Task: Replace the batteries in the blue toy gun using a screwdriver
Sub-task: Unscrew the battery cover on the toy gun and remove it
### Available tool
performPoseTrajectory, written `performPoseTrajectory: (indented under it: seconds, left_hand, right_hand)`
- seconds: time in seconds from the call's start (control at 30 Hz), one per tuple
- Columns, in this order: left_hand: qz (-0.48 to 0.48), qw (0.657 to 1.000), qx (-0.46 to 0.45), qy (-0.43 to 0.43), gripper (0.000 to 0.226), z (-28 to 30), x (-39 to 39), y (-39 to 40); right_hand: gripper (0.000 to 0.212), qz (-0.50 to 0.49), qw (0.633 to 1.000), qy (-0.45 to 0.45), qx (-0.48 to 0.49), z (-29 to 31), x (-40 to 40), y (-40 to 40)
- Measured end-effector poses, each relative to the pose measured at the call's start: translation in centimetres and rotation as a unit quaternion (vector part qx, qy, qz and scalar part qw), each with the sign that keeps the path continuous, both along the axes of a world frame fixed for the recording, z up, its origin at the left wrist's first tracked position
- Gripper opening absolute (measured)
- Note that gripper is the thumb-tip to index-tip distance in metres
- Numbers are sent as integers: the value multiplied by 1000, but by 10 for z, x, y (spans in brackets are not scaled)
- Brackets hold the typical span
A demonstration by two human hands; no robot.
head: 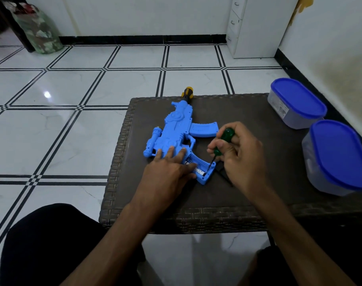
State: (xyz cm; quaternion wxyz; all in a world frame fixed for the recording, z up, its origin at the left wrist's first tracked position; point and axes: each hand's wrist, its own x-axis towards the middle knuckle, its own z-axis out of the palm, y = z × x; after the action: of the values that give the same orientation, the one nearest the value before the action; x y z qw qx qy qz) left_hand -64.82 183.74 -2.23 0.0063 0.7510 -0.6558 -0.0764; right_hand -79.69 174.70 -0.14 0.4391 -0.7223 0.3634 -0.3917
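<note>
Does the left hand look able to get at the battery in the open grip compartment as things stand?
Probably yes. The left hand lies flat on the gun, fingertips at the compartment's edge beside the battery. The cover is off; only the screwdriver tip, held by the right hand, pokes into the far end.

The scene is viewed from a single wide-angle camera worn on the head, aimed forward and steeply down. The dark woven counter [248,141] is seen from close above, just past the knees, with tiled floor [62,131] stretching away to the walls. Straight lines are bowed near the edges.
</note>
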Motion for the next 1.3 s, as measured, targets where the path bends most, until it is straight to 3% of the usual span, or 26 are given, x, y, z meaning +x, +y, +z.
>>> performPoseTrajectory:
  seconds: [0.13, 0.4, 0.5, 0.63, 0.7, 0.77, 0.87, 0.93, 1.0, 1.3]
  left_hand:
    - [-4, 1000, 2, -17, 43, 0, -1, 0]
    - [-4, 1000, -6, -8, 43, -3, 0, 0]
    - [-7, 1000, -15, -4, 43, -3, 0, 1]
    - [2, 1000, -10, -5, 45, -3, -1, 0]
    - [4, 1000, -16, 4, 45, -1, -2, 0]
    - [6, 1000, -15, 4, 46, 0, -3, 0]
    - [17, 999, -26, 23, 51, -1, -3, 1]
    - [33, 997, -36, 54, 56, -1, -1, 2]
    - [43, 995, -43, 74, 60, -3, 2, 3]
    - [41, 994, -51, 83, 59, -6, 8, 2]
  right_hand:
    - [3, -15, 999, -17, -34, -5, -2, 9]
    - [14, -33, 995, -87, -40, -10, -14, 17]
    - [22, -41, 990, -136, 5, -14, -18, 19]
    - [17, -76, 956, -259, 114, -20, -25, 17]
    - [15, -82, 947, -279, 140, -17, -27, 16]
    - [12, -66, 961, -237, 124, -9, -30, 12]
    - [11, 15, 999, -39, 35, 4, -29, 1]
    - [10, 74, 988, 130, -50, 11, -25, -11]
    - [20, 143, 953, 246, -107, 16, -18, -21]
    - [45, 318, 861, 361, -165, 6, 9, -52]
